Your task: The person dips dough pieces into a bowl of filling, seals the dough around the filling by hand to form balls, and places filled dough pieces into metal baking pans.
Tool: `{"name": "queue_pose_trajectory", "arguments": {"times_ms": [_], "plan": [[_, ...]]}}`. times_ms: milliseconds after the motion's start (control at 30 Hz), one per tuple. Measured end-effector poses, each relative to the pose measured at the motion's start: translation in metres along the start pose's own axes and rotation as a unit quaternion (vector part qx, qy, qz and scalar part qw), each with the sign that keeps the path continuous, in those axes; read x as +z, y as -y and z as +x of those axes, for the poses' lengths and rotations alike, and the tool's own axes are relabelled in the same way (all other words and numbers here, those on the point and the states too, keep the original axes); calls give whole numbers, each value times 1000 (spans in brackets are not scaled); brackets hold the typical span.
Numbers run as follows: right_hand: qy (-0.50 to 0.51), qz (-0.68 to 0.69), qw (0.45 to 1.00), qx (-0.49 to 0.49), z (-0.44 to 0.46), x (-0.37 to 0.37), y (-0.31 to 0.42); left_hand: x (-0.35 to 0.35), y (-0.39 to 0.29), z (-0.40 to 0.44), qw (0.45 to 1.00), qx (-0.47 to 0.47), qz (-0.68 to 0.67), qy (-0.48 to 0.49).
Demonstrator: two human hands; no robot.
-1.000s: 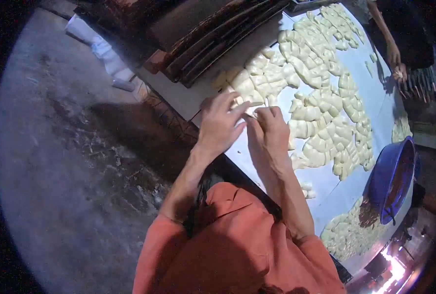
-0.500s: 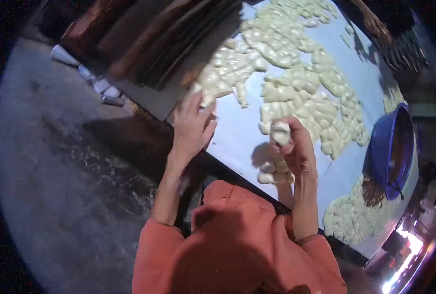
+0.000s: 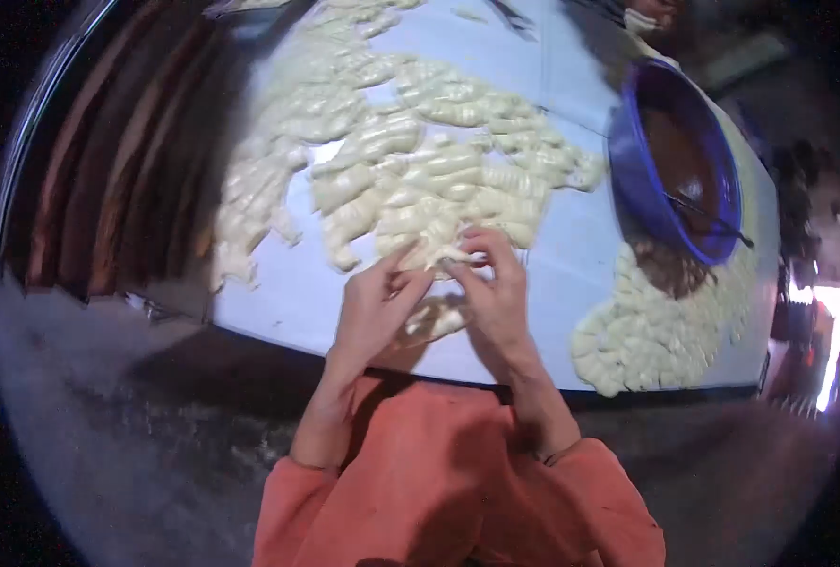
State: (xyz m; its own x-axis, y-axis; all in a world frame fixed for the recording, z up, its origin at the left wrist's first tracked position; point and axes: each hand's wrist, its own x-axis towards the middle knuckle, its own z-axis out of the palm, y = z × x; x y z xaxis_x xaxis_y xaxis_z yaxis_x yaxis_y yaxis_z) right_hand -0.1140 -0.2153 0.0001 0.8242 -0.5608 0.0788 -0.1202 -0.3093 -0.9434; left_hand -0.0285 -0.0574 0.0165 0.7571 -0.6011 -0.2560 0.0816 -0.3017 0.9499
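Observation:
My left hand (image 3: 379, 307) and my right hand (image 3: 492, 283) are close together above the near part of the white table (image 3: 278, 307). Between their fingertips is a small pale dough piece (image 3: 450, 255), pinched from both sides. Beneath and just in front of my hands lies a small group of dough pieces (image 3: 439, 319), partly hidden by my fingers. A broad spread of pale, glossy dough pieces (image 3: 429, 180) covers the table beyond my hands.
A blue basin (image 3: 628, 170) with brown contents and a dark-handled utensil stands at the right. Flatter dough pieces (image 3: 642, 340) lie near it. Dark stacked trays (image 3: 122, 170) are at the left. Part of another person's hand (image 3: 654, 11) shows at the top right.
The view has turned to the right. My left hand has left the dough edge at the left and come together with my right hand, which was holding a dough piece.

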Motion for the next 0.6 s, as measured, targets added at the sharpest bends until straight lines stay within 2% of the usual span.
{"name": "queue_pose_trajectory", "arguments": {"times_ms": [67, 100, 133, 167, 200, 233, 267, 300, 333, 367, 400, 433, 467, 500, 533, 567, 600], "plan": [[-9, 99, 981, 165, -5, -21, 13, 28, -20, 3, 999, 29, -12, -42], [-34, 92, 982, 161, -6, -31, 13, 47, -13, 13, 989, 124, -25, -82], [-46, 80, 993, 71, -5, -42, 13, 67, -22, 19, 988, 136, -30, -62], [-53, 66, 996, -19, -5, -50, 12, 89, -34, 24, 972, 204, -88, -81], [-39, 233, 971, 25, -7, -54, 6, 108, -42, 28, 947, 268, -145, -102], [-17, 367, 927, 81, -8, -69, 18, 124, -41, 31, 934, 322, -153, -38], [9, 494, 859, 134, -7, -85, 30, 147, -33, 38, 911, 354, -206, -53], [4, 494, 860, 130, -4, -97, 28, 165, -38, 43, 906, 348, -238, -30], [-5, 535, 836, 124, 2, -112, 27, 181, -46, 48, 900, 344, -267, -6], [-14, 573, 811, 119, 6, -127, 26, 189, -45, 48, 922, 319, -219, 16], [-12, 549, 826, 126, 11, -145, 25, 197, -40, 48, 940, 293, -171, 35], [-10, 525, 841, 133, 17, -164, 25, 212, -42, 54, 932, 288, -208, 66], [-74, 469, 876, 87, 27, -177, 27, 215, -42, 53, 955, 233, -137, 125], [-136, 409, 901, 41, 42, -192, 28, 219, -36, 50, 951, 199, -170, 162], [-92, 387, 917, 23, 58, -223, 17, 222, -29, 46, 945, 165, -202, 199], [-161, 262, 951, 22, 78, -246, 14, 216, -33, 39, 949, 137, -202, 201], [-167, 155, 973, 14, 97, -275, -1, 208, -33, 36, 949, 139, -199, 201]]}}
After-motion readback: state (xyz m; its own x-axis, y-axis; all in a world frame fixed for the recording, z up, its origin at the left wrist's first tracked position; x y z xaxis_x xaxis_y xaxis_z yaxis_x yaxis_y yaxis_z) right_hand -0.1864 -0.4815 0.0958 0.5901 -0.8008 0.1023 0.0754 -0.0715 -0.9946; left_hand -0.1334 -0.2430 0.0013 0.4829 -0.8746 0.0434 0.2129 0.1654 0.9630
